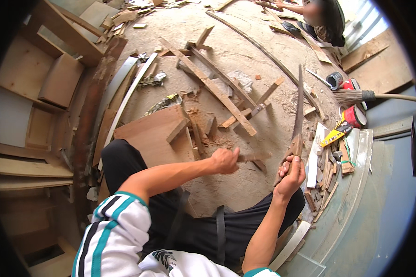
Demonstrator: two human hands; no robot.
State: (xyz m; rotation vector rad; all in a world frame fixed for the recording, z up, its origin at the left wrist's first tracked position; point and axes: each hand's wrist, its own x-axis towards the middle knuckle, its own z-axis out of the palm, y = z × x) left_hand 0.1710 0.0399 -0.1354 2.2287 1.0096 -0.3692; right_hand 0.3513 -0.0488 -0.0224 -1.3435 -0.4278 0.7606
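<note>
My right hand [291, 174] is closed around the wooden handle of a handsaw [299, 108], whose long dark blade points up and away from me. To its left, my left hand [225, 160] is a fist from which a short brown strip [255, 157], apparently wood, sticks out to the right. Motion smears that strip, and it is apart from the saw. Beyond my left hand lies a brown board [148, 134] with a small wood block [177, 130] on it. Sawdust [220, 140] is scattered on the ground near the fist.
Crossed wooden battens [212, 87] lie ahead on the floor. Wooden cabinet frames [30, 87] line the left. At right are a brush [353, 96], red cans [355, 116], a yellow-black package [336, 133], wood scraps [328, 177] and glass sheets [356, 203]. Another person [326, 21] crouches far right.
</note>
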